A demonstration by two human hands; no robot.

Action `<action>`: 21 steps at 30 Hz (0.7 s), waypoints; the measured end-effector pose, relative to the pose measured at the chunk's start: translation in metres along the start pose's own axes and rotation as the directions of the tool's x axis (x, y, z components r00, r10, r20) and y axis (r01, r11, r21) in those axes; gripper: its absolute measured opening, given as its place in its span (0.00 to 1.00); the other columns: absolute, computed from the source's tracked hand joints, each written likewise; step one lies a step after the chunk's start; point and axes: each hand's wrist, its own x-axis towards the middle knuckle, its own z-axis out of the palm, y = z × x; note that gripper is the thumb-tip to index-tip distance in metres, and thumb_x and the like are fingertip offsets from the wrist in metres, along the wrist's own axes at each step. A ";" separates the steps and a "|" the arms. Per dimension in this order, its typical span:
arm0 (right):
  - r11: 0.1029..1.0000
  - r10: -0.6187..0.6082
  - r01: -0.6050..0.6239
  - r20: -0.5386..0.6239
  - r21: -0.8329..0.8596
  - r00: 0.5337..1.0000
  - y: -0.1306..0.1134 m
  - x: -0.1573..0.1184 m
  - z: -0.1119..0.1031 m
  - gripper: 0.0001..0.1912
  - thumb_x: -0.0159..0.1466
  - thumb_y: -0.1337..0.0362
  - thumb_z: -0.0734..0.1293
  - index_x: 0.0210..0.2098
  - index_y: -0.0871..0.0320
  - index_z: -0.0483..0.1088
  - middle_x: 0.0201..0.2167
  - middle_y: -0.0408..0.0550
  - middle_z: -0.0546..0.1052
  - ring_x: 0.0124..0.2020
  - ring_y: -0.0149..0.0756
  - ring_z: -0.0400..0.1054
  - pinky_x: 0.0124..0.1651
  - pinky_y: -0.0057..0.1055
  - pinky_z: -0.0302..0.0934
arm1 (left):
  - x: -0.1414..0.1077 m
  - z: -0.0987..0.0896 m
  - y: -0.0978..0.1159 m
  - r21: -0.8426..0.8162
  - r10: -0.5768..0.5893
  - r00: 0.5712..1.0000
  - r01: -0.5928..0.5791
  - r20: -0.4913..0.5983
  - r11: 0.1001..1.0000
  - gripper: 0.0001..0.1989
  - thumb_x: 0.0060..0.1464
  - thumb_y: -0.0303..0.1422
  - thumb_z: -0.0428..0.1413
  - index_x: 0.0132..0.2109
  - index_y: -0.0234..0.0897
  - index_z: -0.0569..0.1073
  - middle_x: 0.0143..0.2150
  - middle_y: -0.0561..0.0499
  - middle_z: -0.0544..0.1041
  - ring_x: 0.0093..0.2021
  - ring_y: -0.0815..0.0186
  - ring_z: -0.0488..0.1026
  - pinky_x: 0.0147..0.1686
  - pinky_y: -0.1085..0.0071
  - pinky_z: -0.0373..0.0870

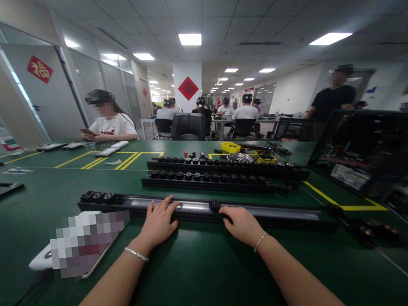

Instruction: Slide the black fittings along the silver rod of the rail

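Note:
A long black power-strip housing [284, 212] lies across the table before me, its open channel showing a shiny metal inside. Three black socket modules [98, 196] sit in its left end. My left hand [162, 220] rests on the near edge of the channel, fingers spread and reaching over it. Farther right, my right hand [242, 223] is closed at a single black socket module [215, 204] in the channel; its fingertips are partly hidden. Behind lie two more black strips [207, 177] carrying rows of socket modules.
Left of my hands are a white power bank and phone [88, 240]. Yellow bins [231, 147] with small parts stand behind the strips. An open black equipment case [373, 153] stands at the right. A person [112, 121] sits across the green table [204, 280].

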 end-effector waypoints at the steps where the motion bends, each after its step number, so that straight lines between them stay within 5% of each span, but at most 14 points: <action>1: 1.000 -0.001 0.001 0.001 0.003 1.000 0.000 0.000 -0.001 0.16 0.60 0.68 0.58 0.45 0.55 0.70 0.43 0.46 0.76 0.45 0.35 0.69 0.51 0.29 0.57 | 0.000 0.000 0.000 0.001 -0.002 1.000 0.002 0.002 1.000 0.25 0.48 0.34 0.50 0.56 0.45 0.64 0.64 0.46 0.59 0.60 0.55 0.59 0.61 0.48 0.42; 21: 1.000 -0.003 0.002 0.043 0.027 0.999 0.008 -0.004 -0.009 0.17 0.58 0.68 0.59 0.46 0.53 0.70 0.42 0.45 0.77 0.44 0.35 0.69 0.50 0.30 0.58 | 0.000 0.001 -0.001 0.008 -0.002 1.000 0.002 0.011 1.000 0.26 0.48 0.34 0.50 0.56 0.44 0.64 0.64 0.46 0.58 0.60 0.56 0.59 0.61 0.48 0.41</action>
